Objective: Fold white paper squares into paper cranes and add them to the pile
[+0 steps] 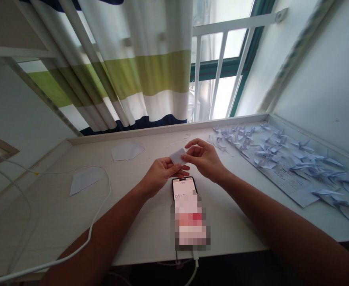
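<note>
A small folded piece of white paper (178, 155) is held up between both hands, above the far end of a phone (184, 190). My left hand (164, 171) grips its left and lower edge, thumb on top and fingers beneath. With thumb and fingers, my right hand (204, 159) pinches the paper's right edge. The phone lies on the white desk (144, 238) between my forearms, its screen lit and partly pixelated. To the right spread many folded paper cranes (266, 153), some resting on a printed sheet (292, 190).
White paper sheets (128, 151) lie at the back left, and another sheet (86, 179) is nearer. A white cable (107, 198) loops across the left side and over my left forearm. Paper scraps (180, 140) lie near the raised back edge. A curtain (150, 71) hangs behind.
</note>
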Demonstrator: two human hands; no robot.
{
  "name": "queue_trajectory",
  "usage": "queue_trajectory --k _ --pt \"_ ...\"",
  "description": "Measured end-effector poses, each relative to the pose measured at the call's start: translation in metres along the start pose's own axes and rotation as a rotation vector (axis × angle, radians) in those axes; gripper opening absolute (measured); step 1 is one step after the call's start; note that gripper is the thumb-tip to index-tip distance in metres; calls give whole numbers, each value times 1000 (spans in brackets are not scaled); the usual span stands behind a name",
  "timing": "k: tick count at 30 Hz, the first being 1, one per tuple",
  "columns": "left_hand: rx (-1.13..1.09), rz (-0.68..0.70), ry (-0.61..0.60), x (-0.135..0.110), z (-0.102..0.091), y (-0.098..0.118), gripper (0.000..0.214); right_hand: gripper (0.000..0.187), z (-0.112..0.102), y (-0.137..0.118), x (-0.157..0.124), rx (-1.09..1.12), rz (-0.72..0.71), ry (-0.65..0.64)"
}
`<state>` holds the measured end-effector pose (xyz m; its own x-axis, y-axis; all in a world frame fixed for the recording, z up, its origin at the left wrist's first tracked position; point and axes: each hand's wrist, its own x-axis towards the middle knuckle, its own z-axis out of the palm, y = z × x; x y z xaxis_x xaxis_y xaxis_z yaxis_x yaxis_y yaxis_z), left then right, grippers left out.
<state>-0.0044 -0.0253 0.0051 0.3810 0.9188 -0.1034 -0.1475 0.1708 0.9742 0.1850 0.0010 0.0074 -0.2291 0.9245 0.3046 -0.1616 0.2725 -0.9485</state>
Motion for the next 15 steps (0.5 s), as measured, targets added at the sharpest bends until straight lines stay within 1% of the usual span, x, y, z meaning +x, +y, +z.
queue_trajectory --k 2,5,7,11,13,15 --pt "6 9 8 0 -1 0 33 38 -1 -1 0 4 -3 -17" --pt "16 -4 -9 0 -3 -1 33 33 -5 -4 1 -103 -29 -70" --pt "30 -40 -57 0 -5 -1 33 26 -8 -6 2 -225 -75 -122" --pt "65 -98 -197 -2 -6 0 31 20 -15 -13 3 -443 -165 -310" --pt "64 -96 -221 -2 -6 2 29 19 -16 -15 3 -475 -192 -362" --pt "51 -91 -232 -3 -7 4 25 17 -16 -15 2 -443 -187 -364"
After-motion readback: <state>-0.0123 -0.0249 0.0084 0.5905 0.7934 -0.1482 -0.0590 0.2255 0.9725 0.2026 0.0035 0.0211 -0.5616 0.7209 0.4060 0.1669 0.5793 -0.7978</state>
